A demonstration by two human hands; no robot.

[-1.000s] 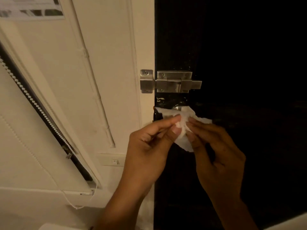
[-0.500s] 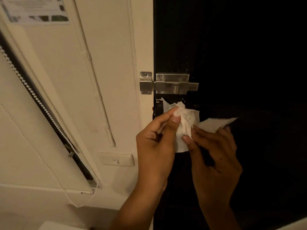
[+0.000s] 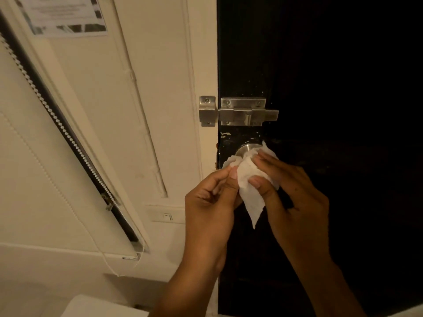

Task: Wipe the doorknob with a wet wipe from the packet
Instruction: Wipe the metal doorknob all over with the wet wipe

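Note:
A round metal doorknob [image 3: 247, 149] sits on the dark door [image 3: 320, 65], just below a steel slide bolt. A crumpled white wet wipe [image 3: 248, 188] hangs right in front of the knob and covers its lower part. My left hand [image 3: 210, 197] pinches the wipe's left edge between thumb and fingers. My right hand [image 3: 293, 191] grips the wipe from the right, fingertips lying over the knob. A loose corner of the wipe dangles down between my hands. The packet is not in view.
The steel slide bolt [image 3: 247, 112] and its keeper [image 3: 207, 110] span the gap between the door and the cream frame. A wall switch [image 3: 167, 216] sits left of my hands. A window blind [image 3: 57, 179] with a bead chain fills the left. A paper notice [image 3: 66, 17] hangs top left.
Both hands have bunched the spread-out wipe into a tighter wad in front of the knob, whose metal top now shows. The long right-hand flap has been drawn in.

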